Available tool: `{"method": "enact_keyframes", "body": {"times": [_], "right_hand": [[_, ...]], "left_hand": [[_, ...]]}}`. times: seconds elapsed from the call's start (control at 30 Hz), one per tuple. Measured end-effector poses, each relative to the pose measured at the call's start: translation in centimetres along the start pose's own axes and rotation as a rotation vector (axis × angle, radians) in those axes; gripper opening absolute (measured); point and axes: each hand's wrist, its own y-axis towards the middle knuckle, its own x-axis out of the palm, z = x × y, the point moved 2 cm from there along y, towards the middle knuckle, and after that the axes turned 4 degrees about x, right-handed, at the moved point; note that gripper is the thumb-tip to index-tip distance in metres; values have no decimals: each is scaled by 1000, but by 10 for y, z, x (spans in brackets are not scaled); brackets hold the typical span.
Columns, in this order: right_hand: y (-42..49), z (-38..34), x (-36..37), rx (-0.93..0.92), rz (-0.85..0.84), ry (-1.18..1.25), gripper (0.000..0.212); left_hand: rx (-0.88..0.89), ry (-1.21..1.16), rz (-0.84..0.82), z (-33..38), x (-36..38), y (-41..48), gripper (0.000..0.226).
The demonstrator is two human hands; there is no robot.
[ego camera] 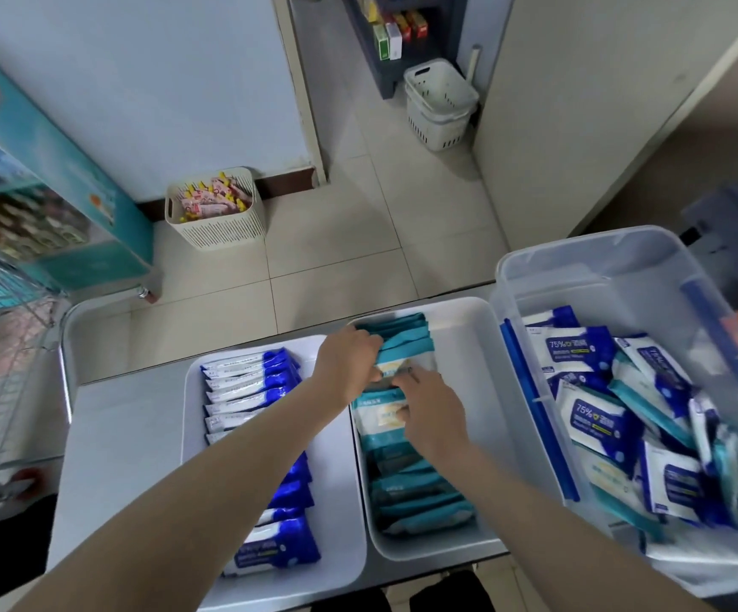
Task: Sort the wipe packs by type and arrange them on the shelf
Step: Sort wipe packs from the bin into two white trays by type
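Two white trays lie side by side on a grey table. The left tray [340,514] holds a row of blue wipe packs [252,382]. The right tray [482,390] holds a row of teal wipe packs [420,501]. My left hand [349,360] grips the far teal packs and holds them back. My right hand [433,408] pinches one teal pack [391,368] standing in the gap between the rows. A clear bin [579,258] on the right holds a jumble of mixed blue and teal packs [596,417].
A beige basket [217,231] of small sachets stands on the tiled floor by the wall. A white basket [442,103] sits further back by a dark rack. A wire cart [0,390] and a teal display shelf [71,178] are on the left.
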Motion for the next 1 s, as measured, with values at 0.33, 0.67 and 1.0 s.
{"method": "enact_keyframes", "body": {"times": [0.33, 0.67, 1.0], "right_hand": [[-43, 31, -52, -21, 200, 187, 42], [-107, 198, -125, 349, 117, 254, 27], [-108, 279, -117, 342, -292, -178, 15]], "left_hand": [[-130, -190, 296, 33, -4, -26, 63], [-192, -967, 294, 153, -9, -64, 36], [-85, -1028, 221, 236, -22, -51, 35]]}}
